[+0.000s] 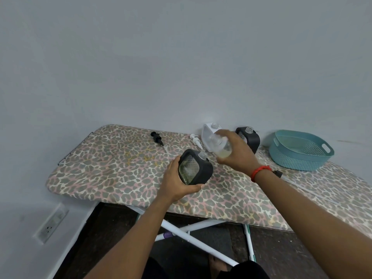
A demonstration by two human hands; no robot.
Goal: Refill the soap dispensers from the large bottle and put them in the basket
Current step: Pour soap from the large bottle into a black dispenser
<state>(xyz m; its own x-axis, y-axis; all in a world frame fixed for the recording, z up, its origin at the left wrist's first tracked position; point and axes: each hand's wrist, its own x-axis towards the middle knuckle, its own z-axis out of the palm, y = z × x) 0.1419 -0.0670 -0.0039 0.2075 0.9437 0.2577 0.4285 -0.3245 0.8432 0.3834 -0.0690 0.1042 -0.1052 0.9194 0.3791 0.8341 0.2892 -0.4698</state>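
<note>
My left hand (177, 183) grips a black soap dispenser (196, 168) with a clear textured window, tilted, its open neck pointing up and right. My right hand (235, 152) holds a clear large bottle (218, 146) tipped toward that neck, with yellowish liquid inside. Behind them a white dispenser (208, 131) and another black dispenser (249, 137) stand against the wall, both without pumps. A black pump (157, 137) and a white pump (196, 140) lie on the board. The teal basket (302, 152) sits at the right and looks empty.
Everything rests on an ironing board with a leopard-print cover (120, 168), set against a grey wall. Its white legs (193, 236) cross below. A wall socket (51, 226) is low on the left. Another pump's thin tube (314, 192) lies near my right wrist.
</note>
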